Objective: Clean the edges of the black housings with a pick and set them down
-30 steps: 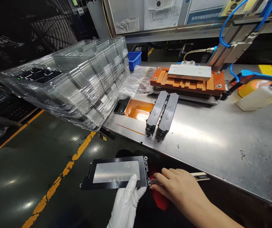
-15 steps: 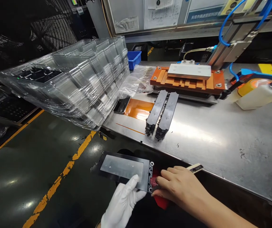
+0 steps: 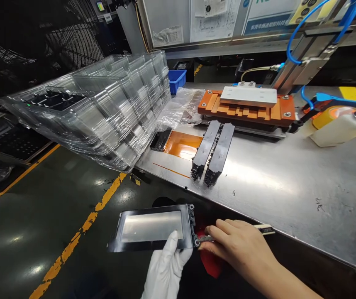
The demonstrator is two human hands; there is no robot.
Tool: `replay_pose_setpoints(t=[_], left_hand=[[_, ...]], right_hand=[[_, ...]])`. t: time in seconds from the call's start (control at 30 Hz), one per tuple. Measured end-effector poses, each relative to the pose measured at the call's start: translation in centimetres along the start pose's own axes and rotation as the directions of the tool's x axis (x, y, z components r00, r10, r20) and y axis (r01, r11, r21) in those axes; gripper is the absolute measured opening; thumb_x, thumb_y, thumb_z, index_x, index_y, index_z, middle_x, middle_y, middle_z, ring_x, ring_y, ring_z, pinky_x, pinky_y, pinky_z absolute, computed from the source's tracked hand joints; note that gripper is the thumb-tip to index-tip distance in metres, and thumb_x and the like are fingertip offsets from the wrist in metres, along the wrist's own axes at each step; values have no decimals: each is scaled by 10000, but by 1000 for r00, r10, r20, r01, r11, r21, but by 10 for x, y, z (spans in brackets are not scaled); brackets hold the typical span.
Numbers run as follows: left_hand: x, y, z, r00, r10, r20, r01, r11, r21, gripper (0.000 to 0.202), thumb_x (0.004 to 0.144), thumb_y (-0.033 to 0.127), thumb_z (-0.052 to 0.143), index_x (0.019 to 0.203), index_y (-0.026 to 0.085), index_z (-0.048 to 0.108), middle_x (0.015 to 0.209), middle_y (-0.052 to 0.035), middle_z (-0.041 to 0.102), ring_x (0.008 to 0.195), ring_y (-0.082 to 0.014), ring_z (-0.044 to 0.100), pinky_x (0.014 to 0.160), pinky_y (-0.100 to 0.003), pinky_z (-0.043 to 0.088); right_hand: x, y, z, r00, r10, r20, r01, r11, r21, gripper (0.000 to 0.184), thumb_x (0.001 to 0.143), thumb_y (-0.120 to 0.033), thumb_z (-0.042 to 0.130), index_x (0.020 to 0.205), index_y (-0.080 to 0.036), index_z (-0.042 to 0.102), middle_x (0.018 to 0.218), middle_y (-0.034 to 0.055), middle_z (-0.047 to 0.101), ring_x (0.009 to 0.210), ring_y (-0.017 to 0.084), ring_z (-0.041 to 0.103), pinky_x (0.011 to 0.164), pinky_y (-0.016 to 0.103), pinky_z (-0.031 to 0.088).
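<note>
My left hand (image 3: 165,265), in a white glove, grips the near edge of a black rectangular frame (image 3: 151,227) with a shiny metal panel, held flat in front of the steel table's edge. My bare right hand (image 3: 235,247) pinches a thin tool (image 3: 263,228) with a pale handle, its metal tip touching the frame's right end by a screw hole. A red object (image 3: 209,261) lies under the right hand, partly hidden.
A steel table (image 3: 290,187) carries two stacks of black frames (image 3: 213,151), an orange fixture with a white plate (image 3: 248,104), an orange sheet (image 3: 181,143) and a white bottle (image 3: 336,126). A tall stack of clear plastic trays (image 3: 103,108) overhangs the left side.
The frame tilted away half a second ago and is now level again, its panel facing up. The right hand's tool stays at the frame's right end.
</note>
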State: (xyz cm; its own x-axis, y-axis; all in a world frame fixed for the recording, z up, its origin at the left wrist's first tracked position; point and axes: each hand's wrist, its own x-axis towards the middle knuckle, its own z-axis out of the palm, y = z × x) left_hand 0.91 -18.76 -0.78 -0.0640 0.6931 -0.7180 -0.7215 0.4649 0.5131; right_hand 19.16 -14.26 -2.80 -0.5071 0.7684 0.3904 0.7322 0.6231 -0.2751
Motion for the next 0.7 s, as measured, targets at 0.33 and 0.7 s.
replay_pose_setpoints(t=[0.33, 0.7], left_hand=[[-3, -30, 10, 926, 320, -202, -320, 947, 33, 264, 807, 44, 658, 889, 263, 780, 1036, 23, 775, 1029, -237, 710, 858, -297, 631], [-6, -27, 6, 952, 273, -138, -271, 962, 34, 102, 761, 160, 780, 859, 180, 792, 952, -47, 790, 956, -269, 734, 924, -356, 605]], right_hand=[[1, -2, 2, 997, 35, -75, -39, 998, -51, 460, 1021, -471, 356, 776, -222, 655, 579, -33, 575, 528, 157, 481, 570, 312, 286], [-19, 2, 3, 851, 385, 357, -525, 625, 577, 412, 903, -625, 521, 943, -250, 686, 783, -1, 707, 661, 150, 652, 588, 235, 469]])
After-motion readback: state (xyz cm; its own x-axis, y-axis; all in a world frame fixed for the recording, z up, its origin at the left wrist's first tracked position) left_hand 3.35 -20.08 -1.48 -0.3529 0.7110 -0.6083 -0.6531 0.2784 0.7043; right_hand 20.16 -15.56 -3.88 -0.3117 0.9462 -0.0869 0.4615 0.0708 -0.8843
